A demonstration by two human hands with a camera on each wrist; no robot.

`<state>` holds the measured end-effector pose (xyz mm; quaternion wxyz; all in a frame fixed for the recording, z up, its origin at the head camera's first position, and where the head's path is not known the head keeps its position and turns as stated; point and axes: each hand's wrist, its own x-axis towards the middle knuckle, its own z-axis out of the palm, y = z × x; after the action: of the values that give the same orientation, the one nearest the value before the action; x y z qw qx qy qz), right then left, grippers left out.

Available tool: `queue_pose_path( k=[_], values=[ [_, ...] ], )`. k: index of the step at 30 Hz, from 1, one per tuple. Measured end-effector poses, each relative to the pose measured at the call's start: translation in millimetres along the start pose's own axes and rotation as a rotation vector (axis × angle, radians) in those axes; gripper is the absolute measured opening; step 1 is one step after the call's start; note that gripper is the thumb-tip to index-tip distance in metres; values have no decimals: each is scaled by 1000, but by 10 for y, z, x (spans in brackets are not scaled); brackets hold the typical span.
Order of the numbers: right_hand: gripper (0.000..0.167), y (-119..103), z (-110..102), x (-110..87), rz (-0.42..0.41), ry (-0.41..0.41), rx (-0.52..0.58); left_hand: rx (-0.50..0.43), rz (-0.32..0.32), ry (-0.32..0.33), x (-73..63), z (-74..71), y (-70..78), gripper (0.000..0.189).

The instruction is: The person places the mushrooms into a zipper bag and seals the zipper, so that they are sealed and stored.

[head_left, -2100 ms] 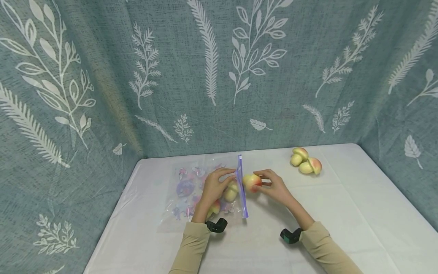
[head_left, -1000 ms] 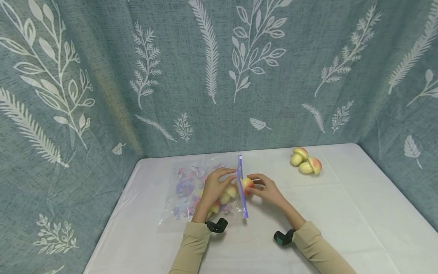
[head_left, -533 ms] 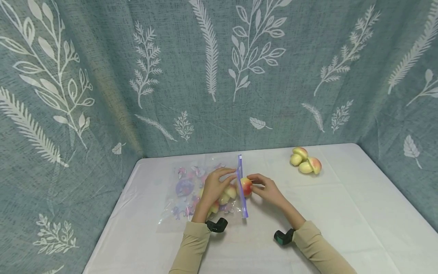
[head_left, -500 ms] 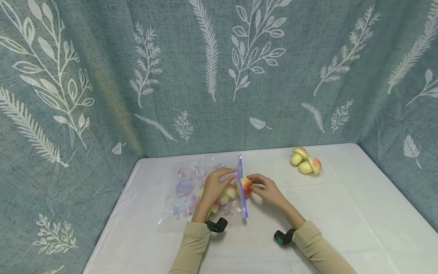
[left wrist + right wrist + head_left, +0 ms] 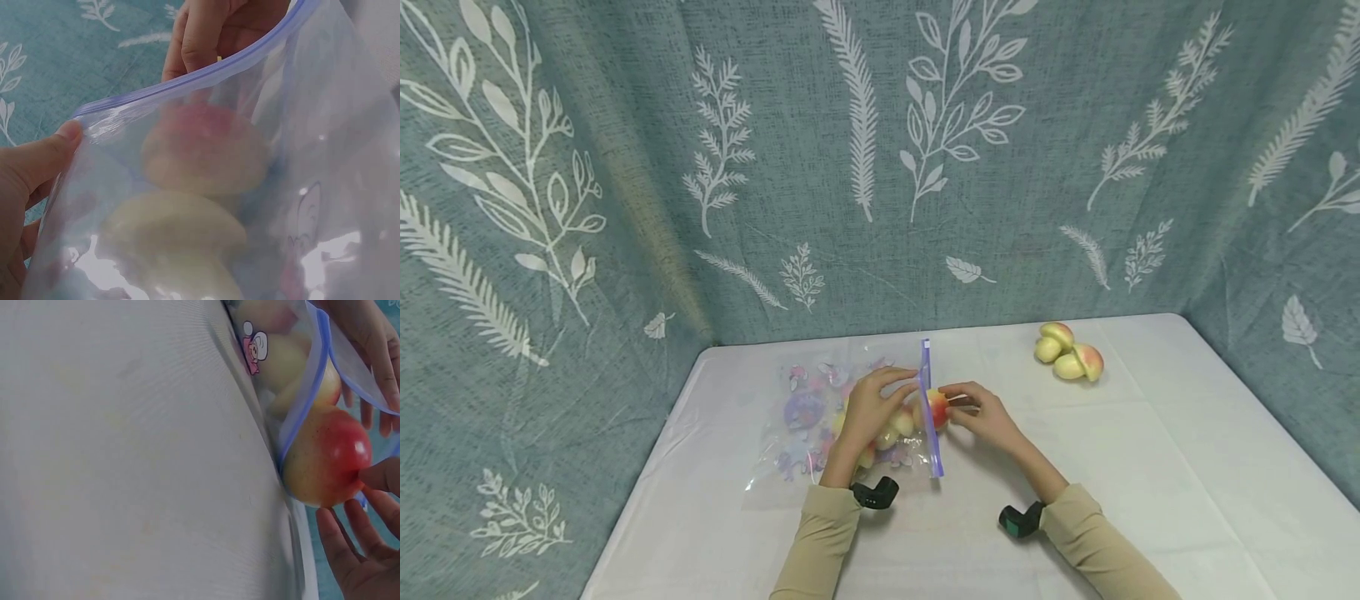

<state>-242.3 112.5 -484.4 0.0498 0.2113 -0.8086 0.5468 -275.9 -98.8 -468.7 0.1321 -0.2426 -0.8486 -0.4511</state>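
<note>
A clear zip bag [image 5: 805, 408] with printed figures lies flat, its purple zip edge [image 5: 935, 446] facing right. My left hand [image 5: 867, 408] holds the upper lip of the bag's mouth between thumb and fingers. At the mouth, a yellow toy mushroom [image 5: 328, 456] with a red-blushed cap is partly inside; its red end sticks out past the zip. My right hand [image 5: 985, 412] holds that end, thumb on the red cap and fingers round the side. Several more toy mushrooms [image 5: 175, 222] show through the film, some partly hidden by my left hand.
Two toy mushrooms [image 5: 1078, 363] lie together toward the back right of the white-covered table [image 5: 1120, 467]. A green patterned curtain [image 5: 865, 275] stands behind and at both sides. Each wrist carries a black camera [image 5: 876, 493].
The right hand has moved left, bringing the mushroom from outside the zip edge partly into the mouth. Mushrooms inside have shifted slightly left. The left hand keeps its place.
</note>
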Motion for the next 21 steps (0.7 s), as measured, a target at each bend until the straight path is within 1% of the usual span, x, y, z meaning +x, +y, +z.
queue_pose_path(
  k=[2, 6, 9, 13, 21],
  values=[
    [31, -76, -29, 8, 5, -19, 16, 15, 9, 10, 23, 17, -9, 26],
    [33, -135, -77, 39, 32, -61, 9, 36, 7, 28, 66, 47, -12, 26],
    [33, -118, -102, 72, 29, -85, 13, 37, 3, 39, 94, 66, -4, 25],
    [32, -62, -132, 116, 18, -111, 44, 40, 3, 52, 128, 93, -1, 26],
    [32, 7, -196, 195, 13, -154, 91, 68, -13, 62, 185, 146, 0, 26]
  ],
)
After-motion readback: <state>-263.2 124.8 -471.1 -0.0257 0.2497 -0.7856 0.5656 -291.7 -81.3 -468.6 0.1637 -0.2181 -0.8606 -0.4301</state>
